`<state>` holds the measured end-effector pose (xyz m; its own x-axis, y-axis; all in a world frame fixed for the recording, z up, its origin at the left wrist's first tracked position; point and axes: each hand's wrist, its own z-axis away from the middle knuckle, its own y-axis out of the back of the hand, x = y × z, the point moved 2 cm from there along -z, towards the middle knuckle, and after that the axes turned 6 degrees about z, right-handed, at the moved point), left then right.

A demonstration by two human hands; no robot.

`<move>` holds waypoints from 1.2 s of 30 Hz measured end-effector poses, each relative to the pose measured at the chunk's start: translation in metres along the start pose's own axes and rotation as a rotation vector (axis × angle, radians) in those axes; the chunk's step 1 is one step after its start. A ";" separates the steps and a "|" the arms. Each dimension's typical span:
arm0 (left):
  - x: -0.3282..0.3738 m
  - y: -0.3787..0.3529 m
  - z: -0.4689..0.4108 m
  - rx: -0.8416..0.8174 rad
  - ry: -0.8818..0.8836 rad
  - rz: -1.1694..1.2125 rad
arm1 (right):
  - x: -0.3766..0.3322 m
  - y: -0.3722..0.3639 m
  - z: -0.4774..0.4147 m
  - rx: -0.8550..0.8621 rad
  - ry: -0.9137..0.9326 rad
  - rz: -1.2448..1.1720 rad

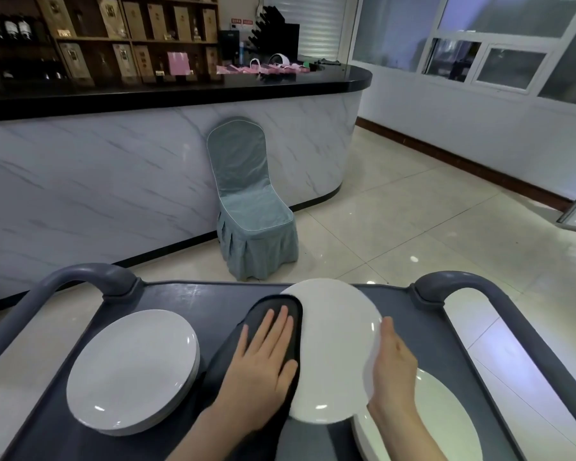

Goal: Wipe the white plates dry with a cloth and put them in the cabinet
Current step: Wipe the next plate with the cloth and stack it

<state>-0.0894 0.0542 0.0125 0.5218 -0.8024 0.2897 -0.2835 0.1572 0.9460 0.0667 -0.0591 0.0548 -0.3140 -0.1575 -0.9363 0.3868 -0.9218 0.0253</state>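
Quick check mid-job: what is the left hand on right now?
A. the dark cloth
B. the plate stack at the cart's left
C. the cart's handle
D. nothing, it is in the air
A: the left hand lies flat, fingers straight, on the dark cloth, while the right hand grips the right edge of the held plate.

Nothing can be read for certain. Two small red signs on the far wall bear marks too blurred to make out. The same goes for the labels on the boxes and bottles on the shelf.
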 end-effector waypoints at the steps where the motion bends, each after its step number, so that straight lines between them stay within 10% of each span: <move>1: 0.005 -0.004 0.010 0.007 -0.019 -0.014 | -0.003 0.002 -0.002 0.008 -0.004 -0.003; 11: 0.042 0.001 -0.007 0.075 -0.157 0.113 | 0.036 -0.028 0.033 -0.230 0.033 -0.050; 17: -0.012 0.042 -0.035 0.209 0.012 0.378 | -0.006 -0.009 0.033 -0.387 0.403 0.330; 21: -0.032 0.047 -0.027 0.101 0.188 0.866 | -0.032 -0.001 0.023 -0.431 0.582 0.502; 27: -0.010 0.061 -0.035 -0.048 -0.027 0.692 | -0.032 -0.018 0.028 -0.654 0.754 0.741; 36: -0.036 0.030 -0.002 0.432 0.541 1.136 | -0.019 -0.007 0.018 -0.249 0.451 0.292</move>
<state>-0.1156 0.0890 0.0305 0.0497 -0.0037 0.9988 -0.9501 0.3080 0.0485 0.0544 -0.0564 0.0793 0.2149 -0.1760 -0.9607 0.6110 -0.7431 0.2728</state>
